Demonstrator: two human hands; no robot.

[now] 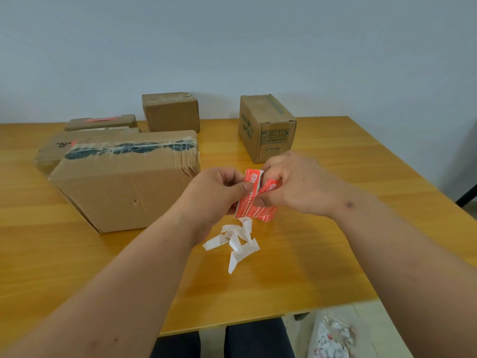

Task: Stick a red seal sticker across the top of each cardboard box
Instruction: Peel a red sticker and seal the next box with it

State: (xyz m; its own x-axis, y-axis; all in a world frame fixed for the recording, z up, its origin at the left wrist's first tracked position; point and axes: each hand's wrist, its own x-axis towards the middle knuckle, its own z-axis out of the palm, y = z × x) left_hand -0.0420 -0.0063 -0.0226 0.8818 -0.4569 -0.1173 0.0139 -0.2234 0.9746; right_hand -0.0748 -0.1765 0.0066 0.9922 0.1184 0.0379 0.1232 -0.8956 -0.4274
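Red seal stickers (254, 200), printed with white characters, sit on a strip held up between two bare hands above a wooden table (335, 241). Left hand (219, 192) has its fingers curled, with the thumb pinching the strip's left side against the fingers behind it. Right hand (291, 184) is likewise curled, its thumb and fingertips pinching the upper end of one sticker, which bends away from the rest. Neither hand is spread wide; both grip firmly. A white backing paper tail (238, 244), creased and zigzagging, hangs below the stickers toward the table.

Cardboard boxes stand farther back on the table. Nearest, just left of the hands, is a large cardboard box (124, 187) with clear tape over dark markings along its top. Behind it to the left lie a flat box (51, 151) with black print and, beyond that, a thin flat box (103, 122) with a red strip across its top. A medium box (170, 112) stands at the table's far edge. To the right, apart from the others, a tall printed box (265, 125) stands behind the right hand.

A pale wall (232, 42) fills the background. At lower right, off the table, a clear bag (333, 334) holds white and red paper scraps. Dark trouser legs (258, 339) show below the table edge.
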